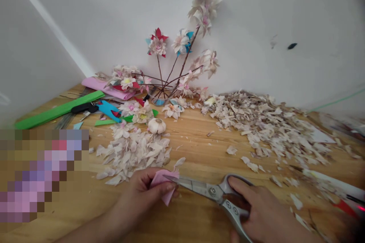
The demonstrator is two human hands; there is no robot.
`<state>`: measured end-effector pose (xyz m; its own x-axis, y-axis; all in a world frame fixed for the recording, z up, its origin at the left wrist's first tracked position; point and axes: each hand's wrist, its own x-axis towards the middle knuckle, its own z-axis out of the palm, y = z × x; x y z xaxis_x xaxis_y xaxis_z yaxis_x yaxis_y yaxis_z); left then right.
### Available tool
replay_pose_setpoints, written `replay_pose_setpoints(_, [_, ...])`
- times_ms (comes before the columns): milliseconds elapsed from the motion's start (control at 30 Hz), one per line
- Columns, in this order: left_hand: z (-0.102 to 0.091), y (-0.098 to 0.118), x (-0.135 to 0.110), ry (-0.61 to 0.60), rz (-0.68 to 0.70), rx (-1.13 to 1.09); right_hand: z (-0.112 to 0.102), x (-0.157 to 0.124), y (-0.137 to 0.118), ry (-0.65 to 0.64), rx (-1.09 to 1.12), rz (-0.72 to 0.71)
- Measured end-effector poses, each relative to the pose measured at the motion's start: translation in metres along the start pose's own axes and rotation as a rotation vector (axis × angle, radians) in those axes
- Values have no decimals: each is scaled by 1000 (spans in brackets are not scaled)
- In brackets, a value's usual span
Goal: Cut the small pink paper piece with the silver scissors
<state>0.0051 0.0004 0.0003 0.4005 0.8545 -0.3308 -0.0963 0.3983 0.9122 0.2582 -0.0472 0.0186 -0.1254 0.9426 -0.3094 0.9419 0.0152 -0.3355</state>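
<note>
Down low, just left of 6 o'clock in the view: a small folded bit of pink paper (pixel 158 179), pinched between the thumb and fingers of the left hand (pixel 142 190), just over the wooden table (pixel 205 152). From that paper, at 3 o'clock: big silver scissors (pixel 212 191), tips laid over the top of the paper. Hard to tell if cutting or only touching. Farther along, between 3 and 4 o'clock: the right hand (pixel 258 205), fingers curled around the handles and gripping them. At 11 o'clock, near the left hand: a small heap of pale dry petals (pixel 137 152). At 12 o'clock, touching that heap: a round white garlic bulb (pixel 156 125). Farther out at 12: a clear bowl (pixel 152 98) full of leaning brown twigs (pixel 188 56), topped with a red and white flower (pixel 157 45), a blue and white flower (pixel 181 42) and a big fluffy pale flower (pixel 205 9). Far off at 10: a long green paper strip (pixel 59 111), near a bright blue piece (pixel 109 111). At 2: a big, messy heap of pale dry skins (pixel 256 125), spread wide beside the white wall (pixel 242 19).
</note>
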Motion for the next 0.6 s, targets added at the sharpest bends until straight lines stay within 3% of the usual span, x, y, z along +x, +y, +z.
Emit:
replay_pose_setpoints(167, [-3, -4, 0, 29, 54, 75, 3, 0, 5, 5, -33, -33])
replay_pose_setpoints(600, [1, 2, 1, 46, 28, 90, 3, 1, 1, 15, -10, -28])
